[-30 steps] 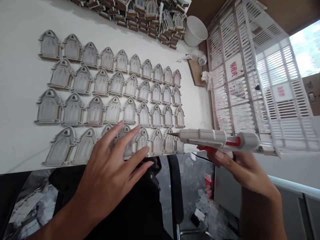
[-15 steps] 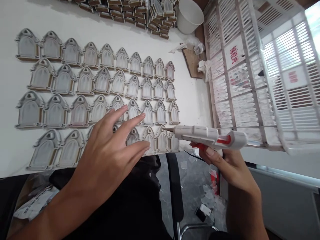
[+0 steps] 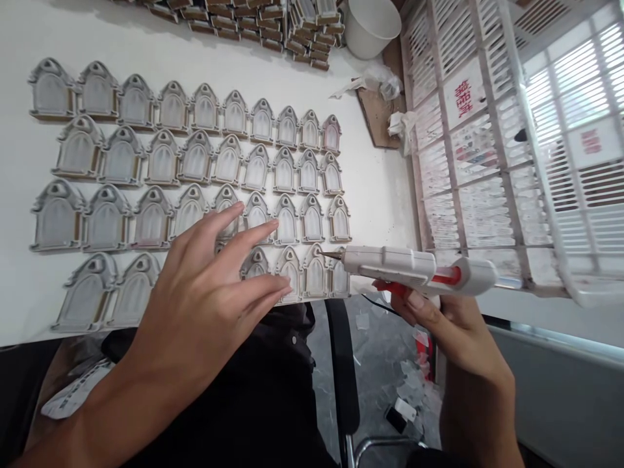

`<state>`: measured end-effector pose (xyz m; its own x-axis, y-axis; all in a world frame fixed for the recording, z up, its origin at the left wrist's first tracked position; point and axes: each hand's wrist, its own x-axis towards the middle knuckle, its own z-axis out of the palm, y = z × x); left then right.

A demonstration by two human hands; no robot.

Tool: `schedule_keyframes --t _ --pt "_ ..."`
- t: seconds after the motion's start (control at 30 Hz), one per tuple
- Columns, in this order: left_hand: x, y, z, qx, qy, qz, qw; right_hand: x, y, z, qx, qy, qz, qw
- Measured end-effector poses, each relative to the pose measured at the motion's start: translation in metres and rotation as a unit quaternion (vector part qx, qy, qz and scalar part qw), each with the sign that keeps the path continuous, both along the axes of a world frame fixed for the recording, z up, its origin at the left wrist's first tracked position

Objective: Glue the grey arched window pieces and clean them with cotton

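Observation:
Rows of small arch-topped, house-shaped frames [image 3: 160, 156] lie on the white table, each with a pale panel and a hole near its peak. My left hand [image 3: 209, 279] hovers over the front rows with fingers spread, holding nothing and covering some frames. In my right hand [image 3: 439, 325] is a white and red glue gun [image 3: 390, 265], its handle gripped and my fingers at the red trigger. The thin metal nozzle points left, its tip at the upper part of a front-row frame [image 3: 316, 273] near the right end. Whether it touches cannot be told.
Stacks of similar frames [image 3: 244, 23] stand at the back beside a white bucket [image 3: 373, 29]. Cardboard [image 3: 377, 117] and crumpled plastic [image 3: 385, 81] lie near white slatted crates [image 3: 468, 149] at the right. A chair armrest [image 3: 342, 370] is below the table edge.
The view has shifted slightly, so the crates appear a little further right. My left hand sits slightly more to the left; the nozzle tip stays near the same frame.

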<state>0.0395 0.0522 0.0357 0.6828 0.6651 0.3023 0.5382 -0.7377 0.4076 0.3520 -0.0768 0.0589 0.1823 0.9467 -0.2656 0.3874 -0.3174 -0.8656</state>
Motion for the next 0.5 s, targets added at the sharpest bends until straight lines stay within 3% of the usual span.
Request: schedule_keyframes --t 0.5 --pt "0.002 0.001 0.003 -0.019 -0.003 0.012 1.0 -0.008 0.013 0.014 -0.112 -0.006 0.147 0.983"
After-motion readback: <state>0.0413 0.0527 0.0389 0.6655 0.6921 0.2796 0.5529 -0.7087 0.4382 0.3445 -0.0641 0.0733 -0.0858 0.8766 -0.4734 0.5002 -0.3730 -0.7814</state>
